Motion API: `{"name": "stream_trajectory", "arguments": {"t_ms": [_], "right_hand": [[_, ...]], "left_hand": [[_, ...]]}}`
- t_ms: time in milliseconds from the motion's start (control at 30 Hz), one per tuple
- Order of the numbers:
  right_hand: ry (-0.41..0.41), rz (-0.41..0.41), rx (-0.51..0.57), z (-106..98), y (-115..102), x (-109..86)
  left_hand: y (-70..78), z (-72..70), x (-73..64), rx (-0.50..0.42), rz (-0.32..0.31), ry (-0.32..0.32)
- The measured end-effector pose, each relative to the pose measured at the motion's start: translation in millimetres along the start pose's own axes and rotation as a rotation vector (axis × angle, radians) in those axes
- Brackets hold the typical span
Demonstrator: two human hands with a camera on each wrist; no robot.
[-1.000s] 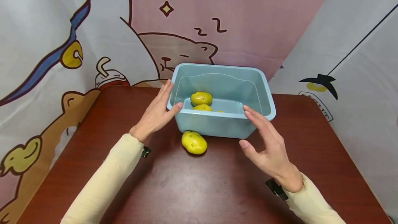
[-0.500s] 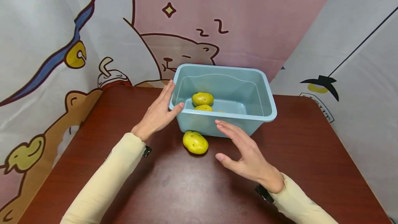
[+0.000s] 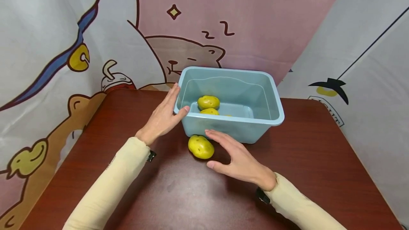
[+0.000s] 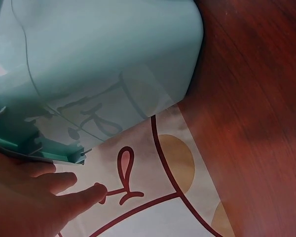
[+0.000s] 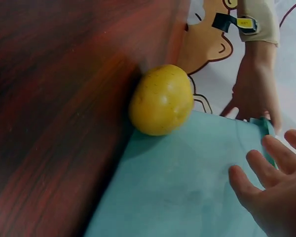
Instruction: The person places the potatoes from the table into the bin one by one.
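A light blue plastic bin (image 3: 230, 129) stands on the table with several yellow potatoes (image 3: 208, 102) inside, partly hidden by its front wall. One more yellow potato (image 3: 201, 147) lies on the table just before the bin's front left corner. My left hand (image 3: 161, 118) rests at the bin's left rim, fingers straight and thumb over the front corner. Just right of the loose potato hovers my right hand (image 3: 241, 160), thumb and fingers spread apart, holding nothing. In the right wrist view the potato (image 5: 161, 100) sits beside the bin wall, apart from the fingers (image 5: 244, 182).
The dark reddish-brown wooden table (image 3: 319, 166) extends around the bin. Behind it hangs a printed cloth (image 3: 255, 20) with cartoon animals, close to the bin's back. Pale sleeves cover both forearms, with a dark strap at each wrist.
My right hand has moved left and slightly toward me, from the bin's front right corner to beside the loose potato. The left hand has stayed at the bin's left rim.
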State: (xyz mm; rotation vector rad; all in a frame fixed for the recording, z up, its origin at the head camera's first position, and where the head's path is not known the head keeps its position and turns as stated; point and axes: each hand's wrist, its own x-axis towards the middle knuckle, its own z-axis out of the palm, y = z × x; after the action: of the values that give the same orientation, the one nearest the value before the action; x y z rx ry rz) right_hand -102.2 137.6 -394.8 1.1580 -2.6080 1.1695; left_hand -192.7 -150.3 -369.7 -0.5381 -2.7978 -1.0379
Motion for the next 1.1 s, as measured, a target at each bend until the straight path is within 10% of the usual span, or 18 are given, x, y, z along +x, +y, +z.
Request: {"name": "stream_trajectory", "arguments": {"t_ms": [567,1100], "right_hand": [[-0.222,0.198,0.031,25.7,23.8,37.7],[-0.305,0.154,0.028,31.5,26.8,39.7]], "left_hand": [[-0.6,1.6,1.4,-0.008,0.012,0.002],[-2.6,0.5,0.6,-0.005,0.003,0.008]]}}
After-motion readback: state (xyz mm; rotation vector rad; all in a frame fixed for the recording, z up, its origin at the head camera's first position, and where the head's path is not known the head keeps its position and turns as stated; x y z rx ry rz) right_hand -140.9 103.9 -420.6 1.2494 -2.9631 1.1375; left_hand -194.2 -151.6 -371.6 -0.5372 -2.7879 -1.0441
